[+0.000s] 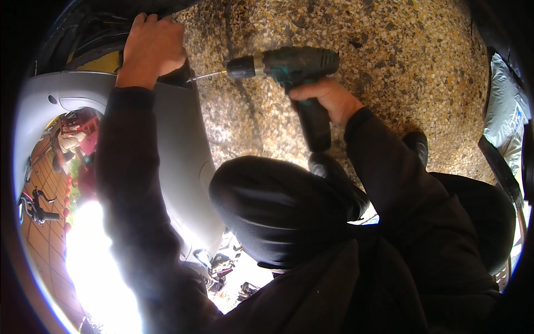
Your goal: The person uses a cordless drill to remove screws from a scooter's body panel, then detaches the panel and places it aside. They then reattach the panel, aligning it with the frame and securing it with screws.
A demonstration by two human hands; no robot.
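Observation:
My right hand (328,97) is wrapped around the grip of a dark green and black cordless drill (303,62). The drill lies level, its chuck to the left. A long thin bit (208,75) sticks out of the chuck, and its tip meets the dark edge of a silver-grey vehicle panel (181,139); whether it sits in a screw cannot be made out. Just above that spot, my left hand (153,47) is closed against black trim (94,36) at the panel's far end. Its fingertips are hidden, and so is whatever they grip.
Speckled stone flooring (389,72) spreads beyond my bent knee (267,200). Small metal parts (222,273) lie beside the panel's near end. At right is a pale plastic bag (503,106). Far left, past the panel, are a handlebar grip (50,216), brown tiles and strong glare.

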